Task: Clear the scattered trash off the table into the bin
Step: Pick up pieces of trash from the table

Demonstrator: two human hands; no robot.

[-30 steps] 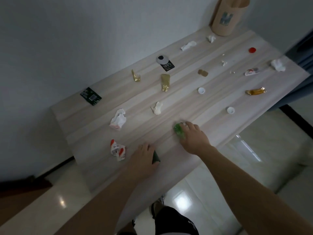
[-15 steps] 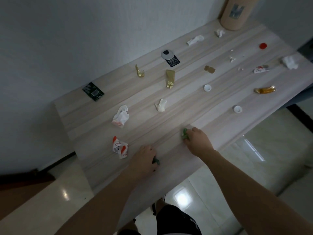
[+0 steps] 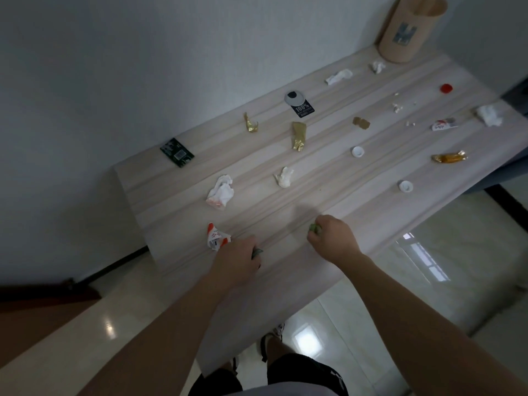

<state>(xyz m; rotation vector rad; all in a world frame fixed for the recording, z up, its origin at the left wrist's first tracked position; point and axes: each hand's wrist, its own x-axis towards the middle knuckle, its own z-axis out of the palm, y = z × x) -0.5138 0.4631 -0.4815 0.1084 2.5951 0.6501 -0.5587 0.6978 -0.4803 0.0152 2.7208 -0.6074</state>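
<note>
My left hand point(image 3: 238, 260) is closed on a dark green scrap point(image 3: 258, 252) near the table's front edge; only a tip of the scrap shows. My right hand point(image 3: 333, 241) is closed on a light green scrap point(image 3: 315, 228), mostly hidden in the fist. The tan round bin point(image 3: 408, 30) stands at the table's far right corner by the wall. A red-and-white crumpled wrapper point(image 3: 216, 238) lies just left of my left hand. White tissue point(image 3: 220, 192) and a small white wad point(image 3: 284, 177) lie farther in.
On the pale wood table point(image 3: 371, 212) lie gold wrappers point(image 3: 298, 135), a black card point(image 3: 177, 152), a black tag point(image 3: 300, 105), white caps point(image 3: 405, 186), a red cap point(image 3: 445, 88), an orange wrapper point(image 3: 448, 158) and tissues point(image 3: 488, 115). Glossy floor lies below the front edge.
Both hands have closed over their green scraps and drawn back slightly toward the front edge. The view has shifted, bringing the bin more into frame.
</note>
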